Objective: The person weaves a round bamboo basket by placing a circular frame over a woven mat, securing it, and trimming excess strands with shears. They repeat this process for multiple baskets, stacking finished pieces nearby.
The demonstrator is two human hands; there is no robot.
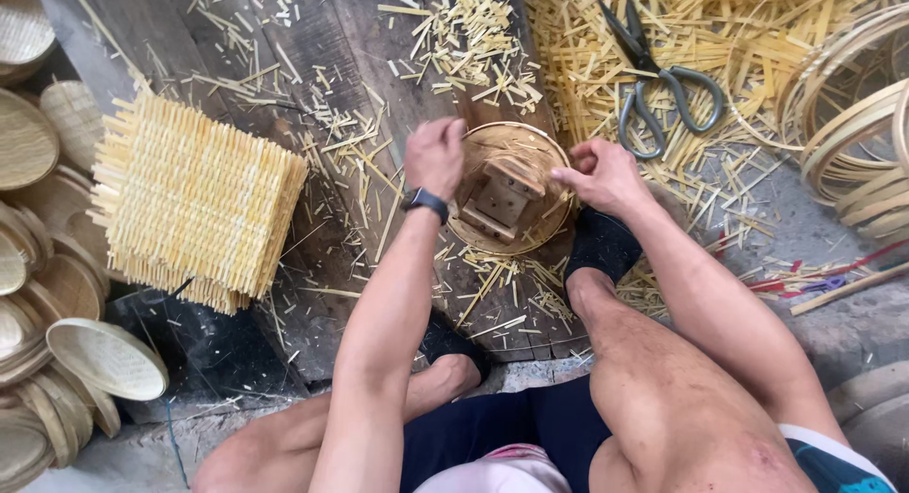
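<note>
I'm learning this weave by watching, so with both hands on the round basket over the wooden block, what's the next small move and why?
Probably press the rim down evenly with both hands. The left hand grips the basket at its left edge and the right hand pinches the right edge, while the wooden block sits inside it, so the piece looks only partly seated. The shears lie untouched among the cut strips.

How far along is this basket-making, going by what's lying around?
Done: finished woven trays piled at the left. In hand: left hand and right hand grip a round tray on a wooden mould. Left: a stack of flat woven mats and loose hoops.
</note>
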